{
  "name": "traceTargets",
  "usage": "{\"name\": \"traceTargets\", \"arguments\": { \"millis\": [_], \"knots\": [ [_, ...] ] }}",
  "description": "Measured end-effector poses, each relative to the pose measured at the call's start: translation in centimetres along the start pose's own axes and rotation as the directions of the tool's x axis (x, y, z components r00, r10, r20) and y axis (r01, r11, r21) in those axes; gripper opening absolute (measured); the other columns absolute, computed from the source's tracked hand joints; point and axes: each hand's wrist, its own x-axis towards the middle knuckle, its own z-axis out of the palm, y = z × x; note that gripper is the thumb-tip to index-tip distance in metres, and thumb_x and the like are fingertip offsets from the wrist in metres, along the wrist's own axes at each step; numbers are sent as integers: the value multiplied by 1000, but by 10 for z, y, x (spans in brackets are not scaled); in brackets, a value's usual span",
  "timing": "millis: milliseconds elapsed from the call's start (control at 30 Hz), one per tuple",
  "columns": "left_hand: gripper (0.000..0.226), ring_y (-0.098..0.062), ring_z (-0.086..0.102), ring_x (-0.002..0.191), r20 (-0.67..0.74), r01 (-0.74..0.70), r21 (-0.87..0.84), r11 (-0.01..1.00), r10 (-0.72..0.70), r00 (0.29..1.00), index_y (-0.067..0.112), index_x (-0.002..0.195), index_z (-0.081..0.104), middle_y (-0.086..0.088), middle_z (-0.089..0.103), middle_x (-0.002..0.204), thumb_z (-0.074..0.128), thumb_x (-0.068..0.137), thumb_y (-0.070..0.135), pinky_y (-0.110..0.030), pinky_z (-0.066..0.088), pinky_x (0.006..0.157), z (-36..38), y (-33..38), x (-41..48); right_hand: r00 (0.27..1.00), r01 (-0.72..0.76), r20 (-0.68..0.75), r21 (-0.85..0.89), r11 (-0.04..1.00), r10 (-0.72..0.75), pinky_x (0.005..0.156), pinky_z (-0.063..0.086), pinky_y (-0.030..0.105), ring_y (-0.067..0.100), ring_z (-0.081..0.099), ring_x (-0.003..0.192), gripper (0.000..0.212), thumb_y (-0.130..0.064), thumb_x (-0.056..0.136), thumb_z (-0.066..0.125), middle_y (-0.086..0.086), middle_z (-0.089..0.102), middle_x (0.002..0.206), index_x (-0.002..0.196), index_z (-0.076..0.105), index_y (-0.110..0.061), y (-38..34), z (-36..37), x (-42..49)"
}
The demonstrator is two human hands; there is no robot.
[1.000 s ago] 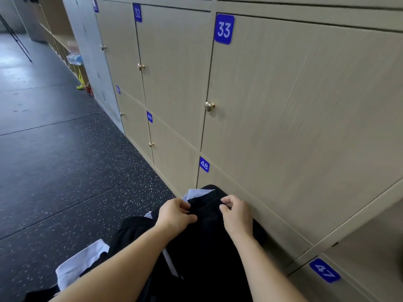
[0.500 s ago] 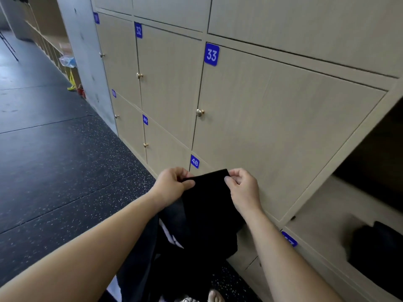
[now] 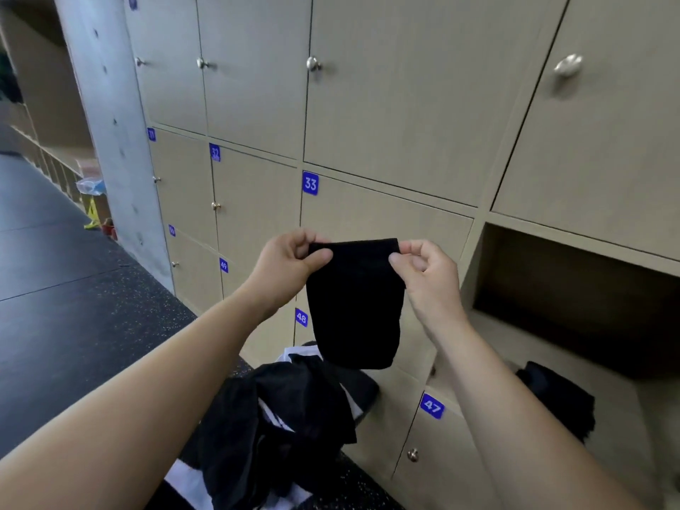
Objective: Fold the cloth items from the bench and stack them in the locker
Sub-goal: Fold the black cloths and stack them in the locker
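1. Head view: the left hand point(image 3: 285, 266) pinches the top left corner of a small black rectangular cloth point(image 3: 355, 303). The right hand point(image 3: 428, 274) pinches its top right corner.
2. The cloth hangs in mid-air at frame centre, before the beige wooden locker door numbered 33 point(image 3: 386, 211).
3. At 6 o'clock of the cloth lies a heap of black and white garments point(image 3: 294, 410).
4. At 4 o'clock, an open beige locker compartment point(image 3: 574, 288) holds a dark folded cloth point(image 3: 559, 403).

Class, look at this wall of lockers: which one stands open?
The open locker right of door 33, above door 47: its inside shows, holding a black cloth; the others are shut.
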Motion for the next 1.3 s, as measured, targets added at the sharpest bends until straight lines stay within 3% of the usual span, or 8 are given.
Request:
{"name": "traceTargets", "arguments": {
  "millis": [233, 433, 533, 667, 900, 1033, 1167, 1300],
  "knots": [
    [12, -10, 69, 78, 32, -167, -153, 974, 174, 984, 12, 98, 63, 0, 75, 86, 58, 95, 2, -19, 53, 72, 10, 76, -8, 950, -123, 292, 15, 992, 113, 72, 52, 16, 7, 69, 93, 30, -5, 82, 72, -9, 74, 96, 106, 64, -19, -21, -31, -34],
    [36, -14, 70, 97, 106, -281, -131, 951, 295, 949, 13, 110, 65, -1, 74, 103, 79, 78, 17, -20, 53, 81, 3, 102, -24, 980, -52, 191, -3, 999, 52, 66, 56, 21, 8, 70, 74, 10, -3, 84, 69, -4, 73, 79, 85, 70, -14, -48, -36, -35],
    [59, -12, 66, 110, 237, -182, -4, 983, 178, 955, 20, 122, 63, 4, 71, 116, 84, 67, 16, -22, 52, 89, -6, 87, -25, 980, 20, 199, -4, 1000, -19, 72, 54, 29, 17, 69, 78, 12, -1, 87, 63, 3, 73, 80, 88, 72, -9, -73, -38, -28],
    [18, -15, 70, 84, 254, -121, 65, 991, 100, 962, 16, 92, 72, 0, 75, 86, 66, 88, -1, -27, 54, 74, -3, 74, -27, 954, 87, 287, -11, 996, -80, 69, 54, 18, 8, 68, 79, 27, 2, 94, 49, -1, 73, 85, 95, 73, -9, -93, -41, -28],
    [27, -17, 61, 71, 312, 111, -97, 989, -76, 947, 6, 93, 73, -9, 70, 78, 49, 95, -5, -20, 52, 65, 14, 56, -36, 966, 48, 257, -78, 996, -27, 64, 51, 15, 3, 68, 74, 21, 10, 87, 58, 2, 72, 84, 100, 71, 0, -63, -55, -39],
    [26, -32, 60, 94, 301, 263, -174, 949, -203, 932, 3, 104, 74, -23, 67, 105, 49, 97, 4, -36, 50, 87, 23, 34, -43, 975, 5, 221, -133, 991, 24, 61, 50, 12, 2, 68, 78, 30, 10, 87, 58, -7, 72, 84, 98, 73, -13, -41, -56, -45],
    [43, -25, 52, 82, 268, 455, -388, 802, -374, 888, 8, 93, 78, -13, 60, 93, 40, 99, 27, -33, 42, 79, 30, 15, -47, 984, -66, 152, -172, 983, 93, 59, 49, 11, 6, 65, 83, 25, 5, 89, 60, -9, 71, 88, 102, 74, -12, -21, -56, -46],
    [57, -24, 62, 98, 288, 415, -246, 876, -343, 894, 7, 117, 70, -14, 70, 109, 50, 91, 54, -35, 46, 90, 37, 5, -51, 983, -95, 131, -225, 970, 127, 60, 49, 11, 10, 62, 90, 26, 3, 92, 57, -8, 69, 92, 106, 73, -13, -10, -58, -43]
  ]
}}
